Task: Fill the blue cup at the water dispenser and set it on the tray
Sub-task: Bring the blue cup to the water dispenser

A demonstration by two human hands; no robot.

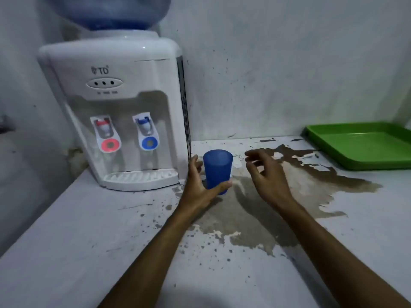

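The blue cup (pixel 217 169) stands upright on the counter, just right of the white water dispenser (pixel 115 103). My left hand (pixel 199 187) wraps around its lower part, thumb in front and fingers behind. My right hand (pixel 265 174) hovers a little to the right of the cup, fingers spread and curled, holding nothing. The dispenser has a red tap (pixel 108 136) on the left and a blue tap (pixel 148 134) on the right, above a drip tray (pixel 140 177). The green tray (pixel 364 144) lies empty at the far right against the wall.
A large blue water bottle (pixel 120 12) sits on top of the dispenser. The white counter (pixel 77 230) has a big patch of worn paint (pixel 251 216) under and right of the hands. Walls close off the back and left.
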